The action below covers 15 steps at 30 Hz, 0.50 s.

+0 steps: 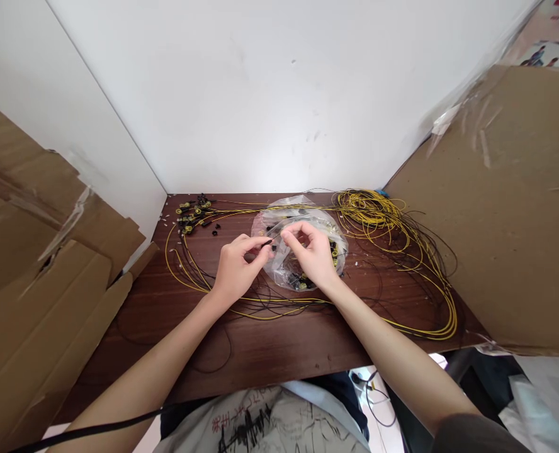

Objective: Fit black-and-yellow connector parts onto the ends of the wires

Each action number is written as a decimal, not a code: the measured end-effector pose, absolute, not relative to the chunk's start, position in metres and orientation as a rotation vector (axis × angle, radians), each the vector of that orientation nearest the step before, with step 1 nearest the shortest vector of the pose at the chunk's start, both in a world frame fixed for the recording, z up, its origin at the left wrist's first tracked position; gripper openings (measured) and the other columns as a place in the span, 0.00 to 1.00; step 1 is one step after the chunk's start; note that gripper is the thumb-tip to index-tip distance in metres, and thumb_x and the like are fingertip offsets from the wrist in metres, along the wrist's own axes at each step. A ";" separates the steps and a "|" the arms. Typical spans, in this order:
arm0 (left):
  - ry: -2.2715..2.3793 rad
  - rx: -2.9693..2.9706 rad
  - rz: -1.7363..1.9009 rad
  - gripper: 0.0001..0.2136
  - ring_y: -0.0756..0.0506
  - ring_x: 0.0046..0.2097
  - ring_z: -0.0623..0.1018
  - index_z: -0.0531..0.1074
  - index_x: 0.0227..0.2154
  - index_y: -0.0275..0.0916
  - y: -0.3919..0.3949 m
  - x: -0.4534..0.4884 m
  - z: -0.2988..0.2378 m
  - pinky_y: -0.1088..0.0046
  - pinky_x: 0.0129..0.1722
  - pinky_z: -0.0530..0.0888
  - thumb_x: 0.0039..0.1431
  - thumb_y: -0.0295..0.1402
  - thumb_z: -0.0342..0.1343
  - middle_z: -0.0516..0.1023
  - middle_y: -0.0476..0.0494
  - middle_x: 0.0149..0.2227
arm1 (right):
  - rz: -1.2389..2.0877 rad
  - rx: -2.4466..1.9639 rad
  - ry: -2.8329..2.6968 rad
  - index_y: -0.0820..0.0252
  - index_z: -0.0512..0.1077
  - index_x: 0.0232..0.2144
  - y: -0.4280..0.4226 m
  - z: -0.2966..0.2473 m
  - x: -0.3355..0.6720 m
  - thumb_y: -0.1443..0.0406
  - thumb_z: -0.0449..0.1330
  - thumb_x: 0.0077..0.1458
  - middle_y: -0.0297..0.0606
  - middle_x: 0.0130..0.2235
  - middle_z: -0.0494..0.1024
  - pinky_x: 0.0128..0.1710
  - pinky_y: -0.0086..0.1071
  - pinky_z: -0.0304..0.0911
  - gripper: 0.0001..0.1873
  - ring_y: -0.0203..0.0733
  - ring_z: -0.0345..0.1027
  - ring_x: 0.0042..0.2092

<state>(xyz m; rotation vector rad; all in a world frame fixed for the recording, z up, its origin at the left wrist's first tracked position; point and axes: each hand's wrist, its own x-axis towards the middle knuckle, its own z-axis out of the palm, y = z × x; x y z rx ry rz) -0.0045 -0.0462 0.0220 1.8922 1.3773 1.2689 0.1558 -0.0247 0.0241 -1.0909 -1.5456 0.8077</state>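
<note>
Over the middle of a dark wooden table (270, 346), my left hand (239, 267) pinches a thin black wire end with a small black piece on it (267, 242). My right hand (310, 251) is pinched closed just to its right, fingertips almost touching the left hand's; what it holds is too small to make out. Both hands hover above a clear plastic bag (298, 217) holding small black and yellow parts. Long yellow and black wires (260, 311) loop under my wrists.
A tangled bundle of yellow and black wires (378, 217) lies at the back right. Several black and yellow connectors (194, 214) sit at the back left. Cardboard sheets (510, 214) lean at both sides; a white wall stands behind.
</note>
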 end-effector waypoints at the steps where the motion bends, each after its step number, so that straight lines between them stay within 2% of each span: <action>1: 1.383 1.892 1.270 0.09 0.49 0.30 0.74 0.78 0.37 0.37 -0.046 -0.005 0.022 0.75 0.31 0.69 0.55 0.31 0.55 0.78 0.45 0.28 | 0.806 -1.090 -1.536 0.60 0.71 0.29 -0.024 0.024 0.156 0.60 0.58 0.54 0.35 0.29 0.76 0.32 0.29 0.62 0.09 0.36 0.68 0.30; 10: 1.386 1.940 1.305 0.09 0.49 0.29 0.72 0.79 0.36 0.39 -0.043 -0.008 0.020 0.75 0.31 0.68 0.56 0.30 0.54 0.77 0.46 0.27 | 0.806 -1.087 -1.566 0.61 0.71 0.28 -0.022 0.027 0.161 0.60 0.59 0.53 0.36 0.30 0.76 0.33 0.30 0.63 0.09 0.36 0.68 0.31; 15: 1.389 1.969 1.295 0.09 0.50 0.28 0.70 0.79 0.35 0.39 -0.042 -0.009 0.019 0.75 0.29 0.66 0.56 0.31 0.54 0.74 0.47 0.26 | 0.791 -1.055 -1.662 0.60 0.73 0.36 -0.024 0.028 0.160 0.63 0.59 0.54 0.37 0.33 0.77 0.35 0.30 0.65 0.08 0.37 0.69 0.33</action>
